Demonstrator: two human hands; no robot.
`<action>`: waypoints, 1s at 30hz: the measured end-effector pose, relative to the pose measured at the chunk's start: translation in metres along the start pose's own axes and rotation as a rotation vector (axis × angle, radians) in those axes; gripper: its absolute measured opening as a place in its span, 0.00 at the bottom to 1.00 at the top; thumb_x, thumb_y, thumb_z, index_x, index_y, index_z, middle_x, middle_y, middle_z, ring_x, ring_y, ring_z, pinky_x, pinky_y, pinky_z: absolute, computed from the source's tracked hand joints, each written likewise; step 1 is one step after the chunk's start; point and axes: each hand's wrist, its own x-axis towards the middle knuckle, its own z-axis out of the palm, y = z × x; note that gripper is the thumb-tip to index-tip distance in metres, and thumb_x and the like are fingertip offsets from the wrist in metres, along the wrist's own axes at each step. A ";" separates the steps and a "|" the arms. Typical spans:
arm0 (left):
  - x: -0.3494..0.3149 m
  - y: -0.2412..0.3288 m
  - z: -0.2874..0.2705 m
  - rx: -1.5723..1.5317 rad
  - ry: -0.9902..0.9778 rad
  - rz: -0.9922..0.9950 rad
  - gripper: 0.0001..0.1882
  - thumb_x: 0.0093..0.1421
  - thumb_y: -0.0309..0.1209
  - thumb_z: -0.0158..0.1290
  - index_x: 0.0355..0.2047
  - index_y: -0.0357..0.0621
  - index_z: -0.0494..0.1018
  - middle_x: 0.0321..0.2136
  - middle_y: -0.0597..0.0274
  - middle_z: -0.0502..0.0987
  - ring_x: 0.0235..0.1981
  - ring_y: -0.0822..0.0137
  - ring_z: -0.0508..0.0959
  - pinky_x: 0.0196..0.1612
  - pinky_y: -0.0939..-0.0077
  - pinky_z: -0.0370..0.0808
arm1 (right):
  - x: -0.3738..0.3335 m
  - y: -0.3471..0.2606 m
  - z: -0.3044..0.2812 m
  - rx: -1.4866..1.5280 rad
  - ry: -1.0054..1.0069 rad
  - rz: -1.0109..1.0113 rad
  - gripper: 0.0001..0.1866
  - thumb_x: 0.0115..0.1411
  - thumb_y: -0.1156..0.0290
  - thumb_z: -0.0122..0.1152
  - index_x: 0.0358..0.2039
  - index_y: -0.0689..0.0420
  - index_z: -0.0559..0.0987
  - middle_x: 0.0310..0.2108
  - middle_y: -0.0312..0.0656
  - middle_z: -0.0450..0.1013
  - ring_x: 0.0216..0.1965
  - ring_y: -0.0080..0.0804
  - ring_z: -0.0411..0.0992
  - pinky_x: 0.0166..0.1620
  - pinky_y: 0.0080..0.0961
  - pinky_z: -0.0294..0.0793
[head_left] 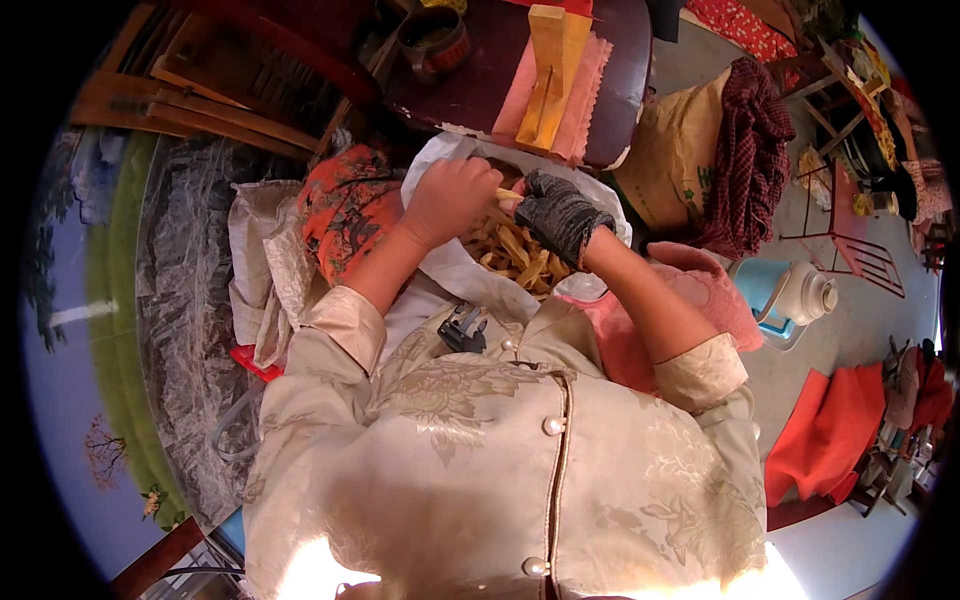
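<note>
Over an open white bag [470, 285] in my lap, my two hands work close together. My bare left hand [455, 200] is closed on a short pale yellow strip [508, 197] that sticks out toward the right. My right hand [565, 215], in a dark grey fingerless glove, is curled at the strip's other end. Its thumb is against the strip; whatever lies inside its fingers is hidden. Beneath both hands, the bag holds a heap of curled, yellowish-brown strips [520, 255].
Ahead stands a dark red stool [455, 95] bearing a brown mug [435, 45] and an upright slotted wooden piece [552, 80] on a pink cloth [590, 100]. A tan sack [675, 150] and a blue-and-white flask [790, 295] are on the right; an orange patterned bundle [345, 215] is on the left.
</note>
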 end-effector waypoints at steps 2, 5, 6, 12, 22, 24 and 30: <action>0.000 -0.014 0.013 -0.037 0.008 -0.019 0.14 0.45 0.25 0.51 0.34 0.47 0.66 0.27 0.62 0.70 0.28 0.58 0.72 0.31 0.69 0.68 | 0.003 0.001 0.007 0.078 0.032 -0.015 0.15 0.48 0.64 0.61 0.29 0.61 0.70 0.21 0.42 0.68 0.26 0.28 0.67 0.32 0.26 0.67; 0.012 -0.022 0.021 -0.125 0.111 -0.033 0.12 0.45 0.25 0.51 0.33 0.46 0.65 0.25 0.62 0.70 0.23 0.57 0.72 0.26 0.71 0.68 | 0.006 -0.003 0.001 0.220 0.108 -0.025 0.13 0.49 0.65 0.60 0.29 0.62 0.71 0.21 0.42 0.68 0.26 0.28 0.67 0.33 0.27 0.67; 0.017 -0.020 0.023 -0.159 0.161 -0.036 0.12 0.46 0.24 0.51 0.33 0.46 0.65 0.24 0.61 0.70 0.22 0.57 0.71 0.24 0.71 0.68 | 0.007 -0.004 -0.003 0.272 0.137 -0.025 0.13 0.49 0.65 0.60 0.28 0.62 0.71 0.21 0.42 0.68 0.26 0.28 0.66 0.33 0.27 0.67; 0.057 -0.010 0.009 -1.492 -0.118 -0.690 0.08 0.62 0.33 0.43 0.39 0.45 0.65 0.21 0.75 0.63 0.18 0.83 0.60 0.24 0.84 0.65 | 0.014 -0.018 -0.054 0.518 0.252 0.119 0.10 0.51 0.66 0.60 0.27 0.55 0.69 0.15 0.32 0.62 0.15 0.19 0.59 0.19 0.17 0.58; 0.086 -0.027 0.006 -1.516 -0.079 -0.795 0.07 0.60 0.35 0.46 0.35 0.47 0.67 0.17 0.78 0.60 0.17 0.84 0.57 0.23 0.87 0.59 | 0.035 -0.020 -0.061 0.757 0.355 0.089 0.09 0.52 0.67 0.59 0.27 0.54 0.68 0.16 0.30 0.62 0.13 0.17 0.56 0.16 0.15 0.55; 0.090 -0.028 0.006 -1.489 -0.077 -0.813 0.07 0.59 0.34 0.46 0.34 0.47 0.67 0.16 0.78 0.60 0.17 0.84 0.57 0.22 0.87 0.58 | 0.037 -0.022 -0.061 0.760 0.378 0.065 0.08 0.52 0.68 0.58 0.28 0.54 0.68 0.17 0.31 0.63 0.14 0.17 0.57 0.16 0.15 0.56; 0.100 -0.035 0.021 -1.247 -0.130 -0.945 0.08 0.57 0.35 0.48 0.33 0.45 0.68 0.16 0.76 0.62 0.15 0.83 0.58 0.18 0.86 0.57 | 0.067 0.008 -0.061 0.435 0.449 0.007 0.09 0.51 0.69 0.58 0.29 0.59 0.71 0.21 0.40 0.68 0.24 0.29 0.67 0.29 0.25 0.66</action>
